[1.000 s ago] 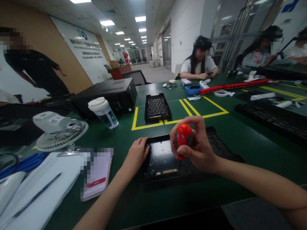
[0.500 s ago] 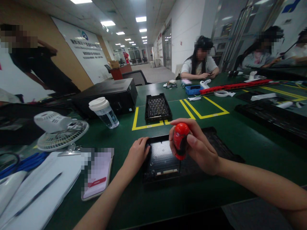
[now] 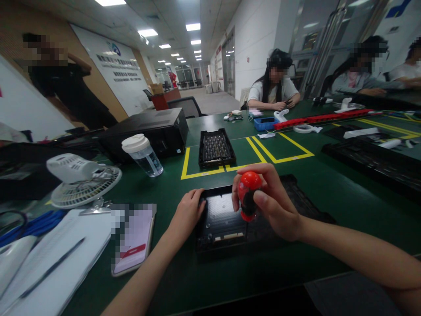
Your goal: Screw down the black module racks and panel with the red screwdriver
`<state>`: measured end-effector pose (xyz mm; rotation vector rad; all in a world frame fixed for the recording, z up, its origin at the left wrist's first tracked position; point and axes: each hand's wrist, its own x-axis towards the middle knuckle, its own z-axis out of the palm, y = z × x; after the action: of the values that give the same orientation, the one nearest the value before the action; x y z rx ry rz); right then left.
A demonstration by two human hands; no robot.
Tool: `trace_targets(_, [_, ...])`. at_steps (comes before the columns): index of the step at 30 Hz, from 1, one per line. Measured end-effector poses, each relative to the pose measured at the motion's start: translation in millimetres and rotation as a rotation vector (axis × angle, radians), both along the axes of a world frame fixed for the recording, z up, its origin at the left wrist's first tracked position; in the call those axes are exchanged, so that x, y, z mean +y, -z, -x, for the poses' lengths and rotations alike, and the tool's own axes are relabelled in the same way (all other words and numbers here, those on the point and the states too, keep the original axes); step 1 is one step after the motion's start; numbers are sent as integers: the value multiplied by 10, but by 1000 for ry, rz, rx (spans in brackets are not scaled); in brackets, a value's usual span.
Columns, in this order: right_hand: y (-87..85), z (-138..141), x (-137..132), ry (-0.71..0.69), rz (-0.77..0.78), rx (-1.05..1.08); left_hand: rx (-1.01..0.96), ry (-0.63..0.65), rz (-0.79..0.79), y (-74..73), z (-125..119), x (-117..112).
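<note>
My right hand [image 3: 271, 204] is wrapped round a red-handled screwdriver [image 3: 248, 195], held upright with its shaft pointing down onto a black flat device [image 3: 223, 219] on the green table. My left hand [image 3: 188, 213] rests on the device's left edge, fingers curled over it. The device lies partly on a black tray [image 3: 305, 204] that extends to the right.
A black tray of small parts [image 3: 216, 149] sits beyond on yellow floor-tape lines. To the left are a phone [image 3: 133, 237], a notebook with pen [image 3: 49, 267], a white fan [image 3: 82, 180], a lidded cup [image 3: 142, 154] and a black case [image 3: 148, 129]. Other people sit at the far side.
The screwdriver handle has turned slightly in my right hand and my fingers have shifted on it. My left hand has stayed put. A person at the far left has moved.
</note>
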<state>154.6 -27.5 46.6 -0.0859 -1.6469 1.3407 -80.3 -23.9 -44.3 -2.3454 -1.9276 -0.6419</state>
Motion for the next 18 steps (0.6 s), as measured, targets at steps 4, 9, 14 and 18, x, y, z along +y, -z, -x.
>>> trace_targets(4, [-20, 9, 2, 41, -64, 14, 1, 1, -7, 6, 0, 3])
trace_targets(9, [-40, 21, 4, 59, -98, 36, 7, -3, -4, -12, -13, 3])
trace_targets(14, [-37, 26, 4, 56, -116, 32, 9, -5, -7, -29, -24, -9])
trace_targets(18, [-35, 29, -4, 65, -112, 46, 17, -4, -9, -27, -24, -13])
